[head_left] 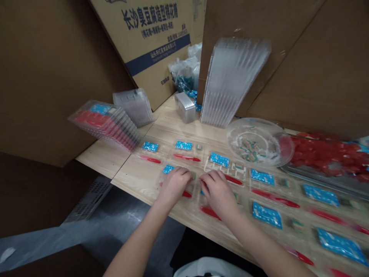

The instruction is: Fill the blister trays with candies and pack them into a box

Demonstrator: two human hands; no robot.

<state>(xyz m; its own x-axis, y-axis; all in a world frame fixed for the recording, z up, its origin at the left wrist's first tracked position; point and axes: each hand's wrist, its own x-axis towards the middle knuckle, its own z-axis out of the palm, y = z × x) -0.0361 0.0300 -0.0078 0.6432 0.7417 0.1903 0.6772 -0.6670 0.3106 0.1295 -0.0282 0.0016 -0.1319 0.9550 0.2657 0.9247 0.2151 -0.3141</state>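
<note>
My left hand [177,182] is over a clear plastic tray that holds a blue patterned packet [168,169] and a red pen-like piece [186,194]. Its fingers are bent and pressed together near the tray's right end; whatever they grip is hidden. Close by on the right, my right hand [218,188] has its thumb and fingers drawn into a pinch, and I cannot make out what is between them. Beneath it lies another clear tray with a red piece [210,212], partly covered by the hand.
More filled trays with blue packets [262,176] lie in rows. A round clear dish [230,134] holds small striped blocks. Behind stand stacked clear trays [227,84]; filled trays [99,119] lean at left. Red pieces [325,157] fill a metal tray. Cardboard boxes [161,46] wall the back.
</note>
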